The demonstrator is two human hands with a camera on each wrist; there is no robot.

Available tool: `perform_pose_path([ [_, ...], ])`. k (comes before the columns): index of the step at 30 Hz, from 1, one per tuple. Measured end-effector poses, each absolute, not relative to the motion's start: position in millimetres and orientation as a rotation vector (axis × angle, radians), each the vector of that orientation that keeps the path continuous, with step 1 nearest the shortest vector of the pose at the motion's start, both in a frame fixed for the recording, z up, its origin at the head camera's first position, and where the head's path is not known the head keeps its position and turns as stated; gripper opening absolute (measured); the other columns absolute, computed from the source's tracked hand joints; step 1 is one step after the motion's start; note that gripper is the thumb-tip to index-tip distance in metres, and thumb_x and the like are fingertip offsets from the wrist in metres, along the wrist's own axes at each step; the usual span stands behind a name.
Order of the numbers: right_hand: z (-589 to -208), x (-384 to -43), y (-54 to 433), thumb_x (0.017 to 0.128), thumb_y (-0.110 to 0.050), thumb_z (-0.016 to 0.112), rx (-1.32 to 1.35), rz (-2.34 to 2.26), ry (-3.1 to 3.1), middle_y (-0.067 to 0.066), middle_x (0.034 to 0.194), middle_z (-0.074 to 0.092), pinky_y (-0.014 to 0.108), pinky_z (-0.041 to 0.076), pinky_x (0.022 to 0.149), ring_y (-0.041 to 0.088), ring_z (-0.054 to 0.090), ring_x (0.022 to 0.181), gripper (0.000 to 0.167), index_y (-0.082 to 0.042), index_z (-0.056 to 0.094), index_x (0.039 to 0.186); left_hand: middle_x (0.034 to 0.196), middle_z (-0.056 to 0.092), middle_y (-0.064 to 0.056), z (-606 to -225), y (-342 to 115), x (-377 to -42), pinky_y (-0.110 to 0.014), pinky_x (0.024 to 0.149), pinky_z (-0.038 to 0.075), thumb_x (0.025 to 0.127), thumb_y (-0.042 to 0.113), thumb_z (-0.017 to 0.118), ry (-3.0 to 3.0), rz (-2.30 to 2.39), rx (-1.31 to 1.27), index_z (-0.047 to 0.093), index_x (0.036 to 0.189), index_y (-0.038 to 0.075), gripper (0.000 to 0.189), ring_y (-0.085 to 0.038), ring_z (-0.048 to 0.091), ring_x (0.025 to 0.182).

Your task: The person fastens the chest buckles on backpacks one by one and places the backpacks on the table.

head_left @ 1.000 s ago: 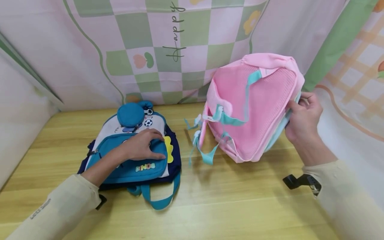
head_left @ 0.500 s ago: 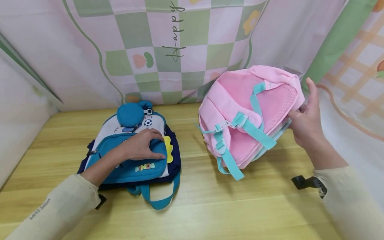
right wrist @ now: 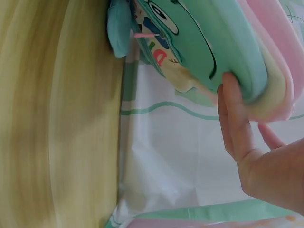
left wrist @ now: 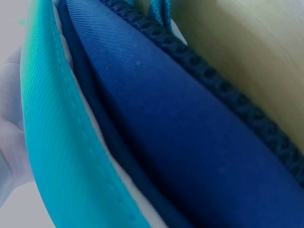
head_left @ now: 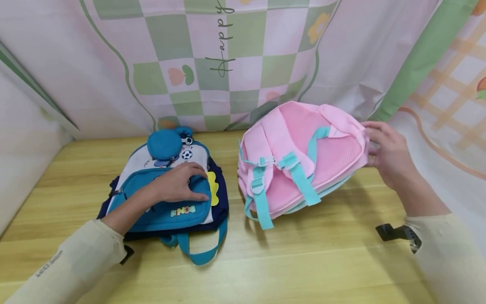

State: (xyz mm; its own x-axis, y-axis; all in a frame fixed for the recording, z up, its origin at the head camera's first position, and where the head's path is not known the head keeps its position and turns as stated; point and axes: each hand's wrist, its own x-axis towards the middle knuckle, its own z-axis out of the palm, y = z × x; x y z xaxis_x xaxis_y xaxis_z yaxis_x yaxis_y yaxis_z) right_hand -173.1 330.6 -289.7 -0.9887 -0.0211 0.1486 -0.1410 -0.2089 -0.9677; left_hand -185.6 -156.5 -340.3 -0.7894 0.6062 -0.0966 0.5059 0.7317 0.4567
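Observation:
A teal, white and navy backpack (head_left: 159, 219) lies front up on the left, with a round teal pouch (head_left: 164, 144) at its far end. My left hand (head_left: 182, 183) rests on its front pocket, fingers bent loosely; in the left wrist view the pocket's side (left wrist: 71, 142) hides part of that hand. On the right, a pink backpack (head_left: 336, 158) tilts with its mesh back and turquoise straps (head_left: 261, 202) toward me. My right hand (head_left: 395, 156) holds its right end between thumb and fingers. The right wrist view shows fingers against its mint front (right wrist: 209, 42), printed with a cartoon face.
Both bags are on or over a wooden table (head_left: 296, 266). A checked fabric backdrop (head_left: 247, 33) hangs right behind them, and another patterned cloth (head_left: 448, 105) stands at the right. A teal strap loop (head_left: 205, 257) sticks out from the blue backpack toward the front.
The pink backpack has turned and come down to the left, its straps flopping over the back panel. My right hand has shifted its hold along the bag's end. The left hand stays put.

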Motion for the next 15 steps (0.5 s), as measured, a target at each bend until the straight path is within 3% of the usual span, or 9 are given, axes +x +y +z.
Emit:
perform_pose_path([
  [4,-291.1,-173.2,334.7,0.104,0.006,0.052,0.122,2.4,-2.093,0.001,0.097,0.075,0.034,0.062,0.059,0.017,0.075,0.074,0.037,-0.022,0.072,0.119,0.142,0.057,-0.021,-339.8,-157.2,-185.4,-0.059,0.109,0.045,0.089,0.04,0.081,2.687,0.62,0.869,0.069,0.13,0.001,0.057,-0.042,0.051,0.133],
  [9,-296.0,-174.7,339.0,0.103,0.005,0.052,0.052,2.351,-2.238,-0.001,0.098,0.074,0.033,0.062,0.06,0.016,0.075,0.075,0.043,-0.03,0.072,0.12,0.142,0.057,-0.021,-339.6,-156.8,-186.0,-0.059,0.109,0.045,0.089,0.04,0.081,2.682,0.62,0.865,0.068,0.13,0.002,0.058,-0.042,0.051,0.133],
  [15,-301.9,-179.7,343.7,0.102,0.002,0.05,-0.033,2.037,-2.542,-0.012,0.101,0.067,0.031,0.063,0.065,0.01,0.071,0.076,0.045,-0.034,0.062,0.128,0.141,0.058,-0.022,-340.8,-156.3,-186.1,-0.06,0.108,0.045,0.089,0.043,0.081,2.69,0.612,0.873,0.069,0.13,0.002,0.059,-0.042,0.052,0.132],
])
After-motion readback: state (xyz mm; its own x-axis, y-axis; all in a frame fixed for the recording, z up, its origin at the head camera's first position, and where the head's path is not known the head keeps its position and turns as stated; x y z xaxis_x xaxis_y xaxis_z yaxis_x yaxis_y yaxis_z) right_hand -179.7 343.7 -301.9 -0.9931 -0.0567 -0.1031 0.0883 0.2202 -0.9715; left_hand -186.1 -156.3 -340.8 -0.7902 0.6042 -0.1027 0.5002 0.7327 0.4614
